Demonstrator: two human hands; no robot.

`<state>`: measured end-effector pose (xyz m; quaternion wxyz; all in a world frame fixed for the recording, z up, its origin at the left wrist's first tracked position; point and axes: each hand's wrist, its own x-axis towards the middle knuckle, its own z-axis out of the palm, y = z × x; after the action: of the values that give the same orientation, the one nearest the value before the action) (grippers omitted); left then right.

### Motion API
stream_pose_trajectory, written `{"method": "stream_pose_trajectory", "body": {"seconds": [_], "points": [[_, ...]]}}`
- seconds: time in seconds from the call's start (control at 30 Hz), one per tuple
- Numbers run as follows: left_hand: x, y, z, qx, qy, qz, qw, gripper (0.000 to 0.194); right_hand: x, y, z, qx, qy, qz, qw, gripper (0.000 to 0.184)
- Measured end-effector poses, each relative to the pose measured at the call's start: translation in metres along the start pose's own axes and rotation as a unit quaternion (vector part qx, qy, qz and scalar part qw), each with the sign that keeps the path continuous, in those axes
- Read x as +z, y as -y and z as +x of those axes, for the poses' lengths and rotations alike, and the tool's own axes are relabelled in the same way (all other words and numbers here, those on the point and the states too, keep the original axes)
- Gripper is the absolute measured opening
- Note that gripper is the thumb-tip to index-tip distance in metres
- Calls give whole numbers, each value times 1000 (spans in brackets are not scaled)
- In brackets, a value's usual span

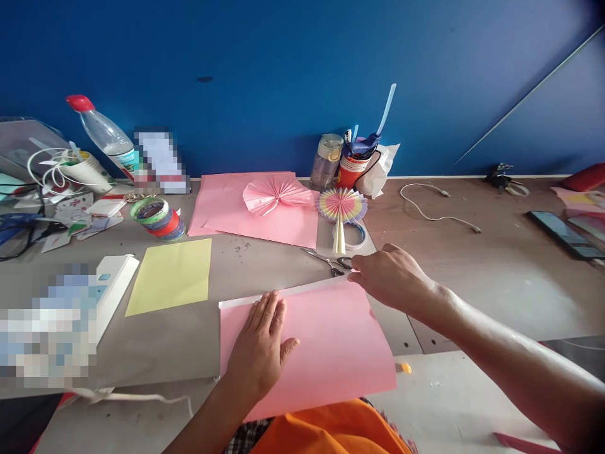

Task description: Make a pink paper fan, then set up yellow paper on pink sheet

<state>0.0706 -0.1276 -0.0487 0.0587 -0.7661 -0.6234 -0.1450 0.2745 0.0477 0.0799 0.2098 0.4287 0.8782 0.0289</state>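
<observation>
A pink sheet of paper [331, 347] lies at the table's near edge, partly overhanging it. Along its far edge runs a narrow folded strip showing white. My left hand [259, 347] rests flat on the sheet's left part, fingers stretched toward that strip. At the far right corner my right hand [397, 277] is closed, thumb and fingers pinching the folded edge; the fingertips are partly hidden. Just beyond it lie scissors [322, 257], their handles close to my fingers. A small pleated paper fan [341, 207] sits behind them, against a tape roll [360, 237].
More pink sheets [215, 202] lie at the back under a pleated pink paper fan [278, 194]. Left of my hands are a yellow sheet [172, 277] and a wrapped roll [161, 219]. A clear jar [326, 164] and a red cup [352, 170] stand by the blue wall.
</observation>
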Motion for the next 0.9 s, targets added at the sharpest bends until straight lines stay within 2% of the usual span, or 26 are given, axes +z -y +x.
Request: {"method": "stream_pose_trajectory", "body": {"seconds": [0.3, 0.5, 0.7, 0.9], "points": [[2, 0, -1, -8, -4, -14, 1000, 59, -8, -8, -5, 54, 96, 12, 994, 27], [2, 0, -2, -9, -8, -23, 1000, 60, -6, -19, 0, 76, 113, 39, 990, 28], [2, 0, -2, -1, -8, -20, 1000, 60, 4, -32, 11, 56, 131, 54, 988, 29], [1, 0, -1, 3, -2, -10, 1000, 59, 7, -30, 25, 44, 165, 29, 985, 25]]}}
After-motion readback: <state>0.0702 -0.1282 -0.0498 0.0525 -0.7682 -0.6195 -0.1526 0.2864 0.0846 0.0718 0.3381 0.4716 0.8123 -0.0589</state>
